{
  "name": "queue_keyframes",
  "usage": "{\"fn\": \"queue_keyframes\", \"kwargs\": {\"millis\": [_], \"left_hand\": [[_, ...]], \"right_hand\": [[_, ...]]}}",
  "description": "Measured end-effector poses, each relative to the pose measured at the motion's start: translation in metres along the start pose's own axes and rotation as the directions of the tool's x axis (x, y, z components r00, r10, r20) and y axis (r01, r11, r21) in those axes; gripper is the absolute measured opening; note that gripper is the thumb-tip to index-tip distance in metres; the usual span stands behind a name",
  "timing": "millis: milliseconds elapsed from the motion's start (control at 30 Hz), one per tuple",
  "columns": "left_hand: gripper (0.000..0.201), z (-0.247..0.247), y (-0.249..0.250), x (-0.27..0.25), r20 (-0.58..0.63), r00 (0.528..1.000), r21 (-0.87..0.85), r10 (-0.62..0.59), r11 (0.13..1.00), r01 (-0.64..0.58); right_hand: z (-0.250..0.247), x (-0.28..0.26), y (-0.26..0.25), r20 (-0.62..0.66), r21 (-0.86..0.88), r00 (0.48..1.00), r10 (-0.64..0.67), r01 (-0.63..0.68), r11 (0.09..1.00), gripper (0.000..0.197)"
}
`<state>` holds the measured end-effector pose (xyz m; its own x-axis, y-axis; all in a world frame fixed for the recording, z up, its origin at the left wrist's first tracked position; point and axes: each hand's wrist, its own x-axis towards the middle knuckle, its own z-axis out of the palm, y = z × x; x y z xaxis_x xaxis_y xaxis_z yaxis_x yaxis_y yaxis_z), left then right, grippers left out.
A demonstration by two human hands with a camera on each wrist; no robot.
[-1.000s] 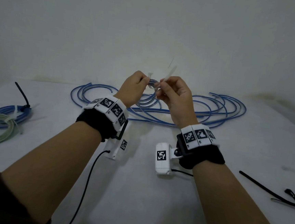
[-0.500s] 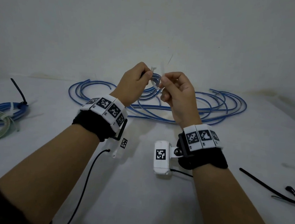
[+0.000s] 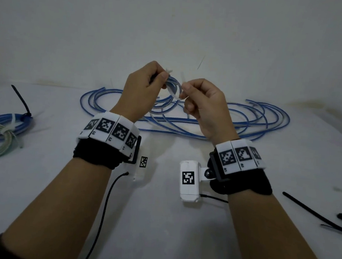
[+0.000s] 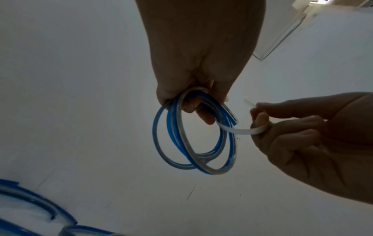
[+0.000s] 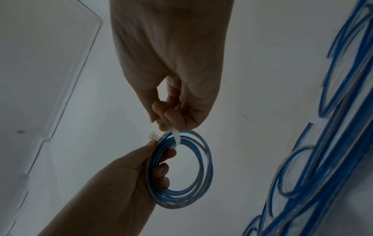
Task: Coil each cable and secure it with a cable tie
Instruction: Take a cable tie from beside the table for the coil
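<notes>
A small coil of blue cable (image 3: 172, 87) (image 4: 193, 143) (image 5: 187, 174) hangs in the air above the table, gripped at its top by my left hand (image 3: 144, 83) (image 4: 198, 89) (image 5: 141, 162). A white cable tie (image 3: 180, 88) (image 4: 240, 131) (image 5: 176, 137) runs around the coil's strands. My right hand (image 3: 199, 98) (image 4: 286, 127) (image 5: 171, 118) pinches the tie's strap just right of the coil. The tie's head (image 5: 152, 136) pokes up by my left thumb.
A long loose blue cable (image 3: 249, 119) sprawls on the white table (image 3: 158, 221) behind my hands. Tied blue and green coils (image 3: 2, 131) lie at the left edge. Black cable ties (image 3: 319, 216) lie at the right. A wall rises behind.
Both hands have risen slightly with the coil. My right hand has drawn the white tie down and around the strands, its free end bent over instead of pointing up.
</notes>
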<state>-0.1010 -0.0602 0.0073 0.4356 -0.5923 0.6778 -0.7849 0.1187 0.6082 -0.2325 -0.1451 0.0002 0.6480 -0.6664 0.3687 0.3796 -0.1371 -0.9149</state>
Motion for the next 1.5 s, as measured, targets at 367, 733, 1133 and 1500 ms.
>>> {"fn": "queue_keyframes", "kwargs": {"millis": [367, 733, 1133, 1500], "left_hand": [[0.014, -0.004, -0.01, -0.009, 0.009, 1.0, -0.067, -0.018, 0.998, 0.019], [0.008, -0.001, -0.005, -0.015, -0.002, 1.0, -0.131, -0.008, 0.991, 0.008], [0.01, 0.001, -0.001, -0.017, 0.038, 0.982, 0.128, 0.186, 0.974, -0.189], [0.01, -0.007, 0.006, -0.014, 0.099, 0.962, 0.224, 0.256, 0.936, -0.272]], "right_hand": [[0.011, -0.002, 0.009, 0.032, -0.007, 0.999, 0.039, -0.038, 0.999, 0.019], [0.008, -0.001, 0.011, 0.022, 0.0, 0.996, 0.081, -0.081, 0.997, 0.019], [0.008, -0.001, 0.009, -0.006, 0.017, 0.995, 0.099, -0.099, 0.995, 0.018], [0.009, -0.003, -0.002, 0.02, 0.023, 0.995, 0.097, -0.098, 0.995, 0.006]]}}
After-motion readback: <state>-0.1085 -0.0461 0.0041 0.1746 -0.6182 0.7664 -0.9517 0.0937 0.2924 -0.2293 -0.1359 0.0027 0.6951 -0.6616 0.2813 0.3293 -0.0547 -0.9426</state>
